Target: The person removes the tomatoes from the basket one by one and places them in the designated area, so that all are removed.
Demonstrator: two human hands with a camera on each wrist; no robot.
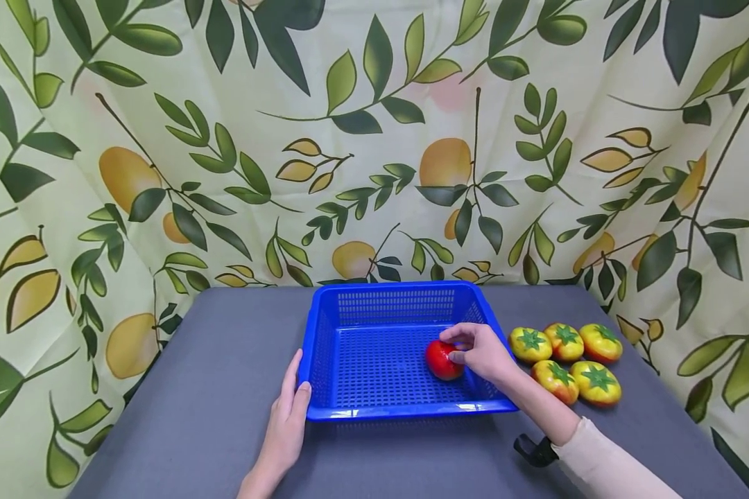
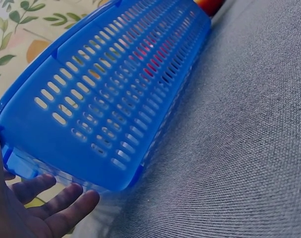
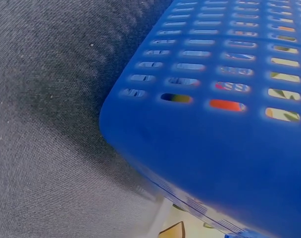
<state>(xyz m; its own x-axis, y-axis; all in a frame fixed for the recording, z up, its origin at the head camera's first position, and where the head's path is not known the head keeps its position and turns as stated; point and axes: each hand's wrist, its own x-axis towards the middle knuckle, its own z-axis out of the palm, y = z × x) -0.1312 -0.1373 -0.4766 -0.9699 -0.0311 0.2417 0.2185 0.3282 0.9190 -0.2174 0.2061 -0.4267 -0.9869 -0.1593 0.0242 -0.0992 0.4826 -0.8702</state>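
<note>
A blue plastic basket (image 1: 374, 367) with slotted walls sits on the grey table. Inside it, near the right wall, is a glossy red round tomato-like fruit (image 1: 443, 360). My right hand (image 1: 483, 350) reaches over the right rim and pinches this fruit between thumb and fingers. My left hand (image 1: 287, 419) rests at the basket's front left corner, its thumb touching the rim. In the left wrist view the fingers (image 2: 61, 203) of that hand lie loosely extended below the rim. The right wrist view shows the basket's outer wall (image 3: 200, 144); the right hand is hidden there.
Several yellow-red fruits (image 1: 596, 383) with green star-shaped tops stand grouped on the table right of the basket. A black strap (image 1: 535, 450) sits at the right wrist. A leaf-and-fruit patterned cloth (image 1: 374, 173) hangs behind the grey table (image 1: 225, 360).
</note>
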